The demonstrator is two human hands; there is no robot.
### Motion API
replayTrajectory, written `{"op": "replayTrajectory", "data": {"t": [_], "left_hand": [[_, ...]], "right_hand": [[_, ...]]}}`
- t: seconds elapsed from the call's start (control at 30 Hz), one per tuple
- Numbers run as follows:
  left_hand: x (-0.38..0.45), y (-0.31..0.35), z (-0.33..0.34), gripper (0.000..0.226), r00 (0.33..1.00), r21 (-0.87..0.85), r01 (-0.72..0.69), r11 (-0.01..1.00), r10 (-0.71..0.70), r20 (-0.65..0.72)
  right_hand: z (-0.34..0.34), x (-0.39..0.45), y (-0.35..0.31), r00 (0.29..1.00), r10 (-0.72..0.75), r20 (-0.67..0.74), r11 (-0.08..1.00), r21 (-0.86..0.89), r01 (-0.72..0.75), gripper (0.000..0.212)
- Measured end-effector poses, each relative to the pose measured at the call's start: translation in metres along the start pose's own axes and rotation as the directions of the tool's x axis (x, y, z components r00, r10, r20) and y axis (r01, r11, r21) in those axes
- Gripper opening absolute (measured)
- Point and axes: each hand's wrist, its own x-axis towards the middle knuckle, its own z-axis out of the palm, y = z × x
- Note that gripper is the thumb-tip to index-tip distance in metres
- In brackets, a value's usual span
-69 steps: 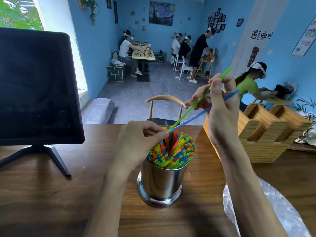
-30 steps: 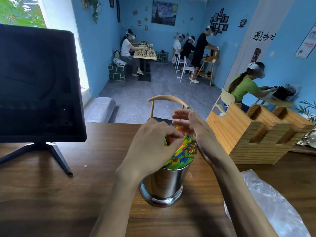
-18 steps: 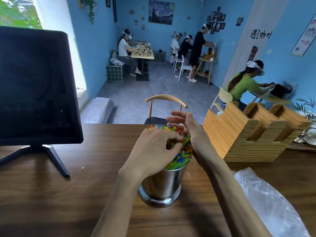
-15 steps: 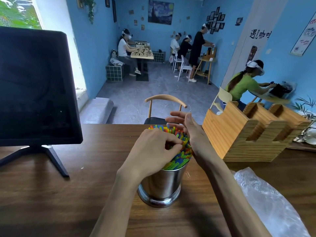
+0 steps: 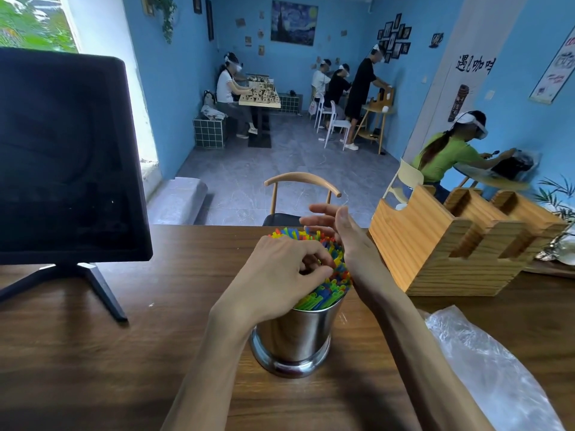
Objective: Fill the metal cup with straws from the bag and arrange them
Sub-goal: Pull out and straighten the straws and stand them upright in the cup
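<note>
the metal cup [image 5: 292, 337] on the table [image 5: 93, 353] looks already full of straws [image 5: 329, 284], so only arranging remains: left hand [image 5: 280, 275] presses them with curled fingers, right hand [image 5: 339, 237] open beside, bag [image 5: 491, 368] apart.

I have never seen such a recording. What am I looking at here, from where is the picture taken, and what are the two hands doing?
No machine: a person wears a camera on the head, looking down at their own arms. On the brown wooden table stands a shiny metal cup packed with colourful plastic straws. The left hand rests on the straw tops, fingers curled among them. The right hand, fingers straight, lies against the bundle's far side. Nearby: a black monitor, a slotted wooden holder and a clear plastic bag.
</note>
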Motion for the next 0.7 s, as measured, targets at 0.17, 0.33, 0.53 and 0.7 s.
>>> {"op": "replayTrajectory", "data": {"t": [0.17,0.33,0.53,0.7], "left_hand": [[-0.001,-0.001,-0.002,0.008,0.995,-0.13,0.065,0.989,-0.074,-0.069],[-0.001,-0.001,-0.005,0.005,0.919,-0.235,0.006,0.972,-0.098,-0.382],[-0.005,0.006,-0.018,0.011,0.695,-0.558,-0.275,0.783,-0.239,-0.678],[-0.009,0.007,-0.027,0.012,0.538,-0.622,-0.442,0.646,-0.364,-0.76]], "right_hand": [[-0.001,-0.001,0.0,1.0,0.002,0.012,0.999,-0.043,-0.001,0.056],[-0.004,-0.006,0.001,0.997,-0.009,0.076,0.997,-0.078,0.015,0.041],[-0.006,-0.007,0.001,0.974,-0.07,0.214,0.969,-0.218,0.117,0.034],[-0.013,-0.008,-0.001,0.956,-0.067,0.286,0.957,-0.252,0.142,0.029]]}}
